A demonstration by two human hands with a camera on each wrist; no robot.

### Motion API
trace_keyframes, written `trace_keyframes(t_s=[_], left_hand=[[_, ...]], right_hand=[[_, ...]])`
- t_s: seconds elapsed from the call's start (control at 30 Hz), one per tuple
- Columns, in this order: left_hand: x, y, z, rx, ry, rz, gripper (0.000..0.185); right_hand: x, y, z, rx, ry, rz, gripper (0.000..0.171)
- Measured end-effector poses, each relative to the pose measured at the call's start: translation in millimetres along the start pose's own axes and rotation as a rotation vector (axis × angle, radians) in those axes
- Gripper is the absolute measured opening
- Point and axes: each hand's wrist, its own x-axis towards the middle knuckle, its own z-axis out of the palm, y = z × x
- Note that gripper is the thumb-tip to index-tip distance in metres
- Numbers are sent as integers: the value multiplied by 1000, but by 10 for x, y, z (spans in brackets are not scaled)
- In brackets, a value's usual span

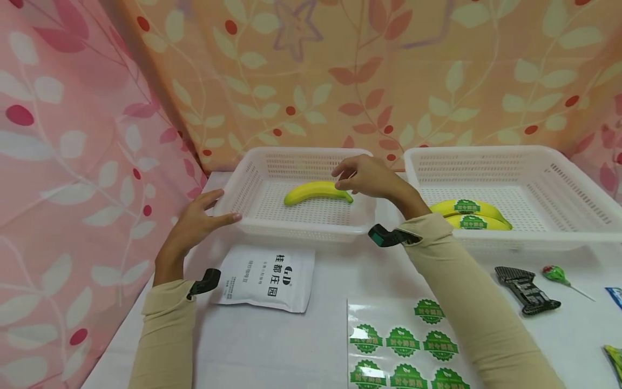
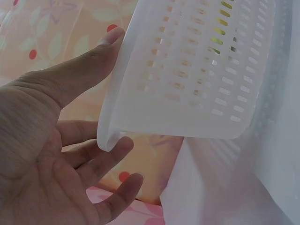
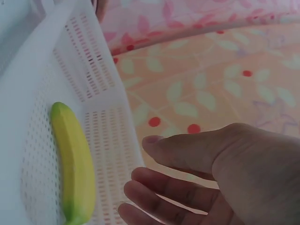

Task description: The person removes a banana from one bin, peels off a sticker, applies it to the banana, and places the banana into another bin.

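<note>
On the white table (image 1: 335,270), 2 white baskets stand side by side, and we work at the left basket (image 1: 243,189). Our left hand (image 1: 194,227) steadies its near left corner, fingers relaxed and spread, with the thumb on the outer wall and the fingertips (image 2: 123,145) at the rim, gripping nothing. Our right hand (image 1: 369,177) hovers loose and empty just above the stem end of the unlabelled banana (image 1: 316,192) lying on that basket's floor; no finger touches it. 2 stickered bananas (image 1: 468,213) lie in the right basket (image 1: 559,178). To do this well, we judge it best to keep the basket braced so that it cannot slide, and to lift our right hand straight up.
</note>
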Motion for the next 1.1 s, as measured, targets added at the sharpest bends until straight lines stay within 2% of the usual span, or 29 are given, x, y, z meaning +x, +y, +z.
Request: trace_keyframes(t_s=[0.33, 0.47, 0.6, 0.77, 0.9, 1.1], left_hand=[[10, 12, 4, 14, 10, 7, 104], [10, 11, 3, 8, 10, 16, 103], [9, 12, 4, -2, 14, 24, 103], [6, 13, -2, -2, 18, 29, 102], [12, 4, -9, 0, 23, 35, 102], [14, -16, 0, 3, 31, 39, 102]], right_hand=[[473, 48, 182, 43, -96, 156, 51], [588, 90, 241, 5, -142, 216, 57], [643, 111, 294, -58, -185, 225, 63], [659, 108, 330, -69, -195, 236, 61], [673, 109, 342, -47, -198, 286, 57], [700, 143, 388, 4, -282, 395, 60]])
